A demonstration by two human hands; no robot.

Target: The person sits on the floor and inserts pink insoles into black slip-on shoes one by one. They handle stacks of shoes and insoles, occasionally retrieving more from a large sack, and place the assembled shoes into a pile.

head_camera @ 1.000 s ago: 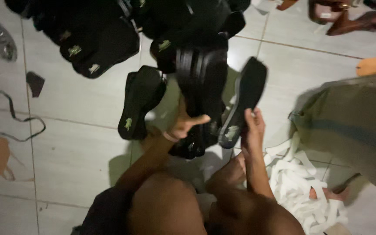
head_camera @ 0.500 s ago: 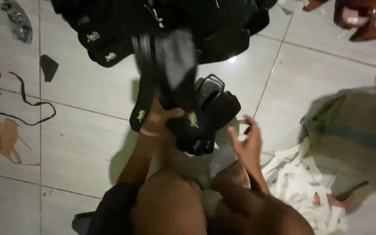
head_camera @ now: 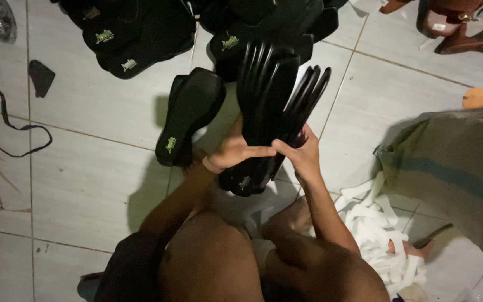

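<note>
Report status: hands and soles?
Left hand and right hand both clamp the fanned stack of black foam shoe soles. One loose black sole lies alongside, left.

You hold a stack of black shoe soles (head_camera: 272, 112), pressed flat together on edge and fanned apart at the far tips, heels toward you, just right of the single black sole (head_camera: 191, 114) lying on the floor

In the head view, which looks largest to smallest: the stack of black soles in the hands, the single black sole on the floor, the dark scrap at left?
1. stack of black soles
2. single black sole
3. dark scrap

The stack is held nearer the camera, so its lead is unsure.
</note>
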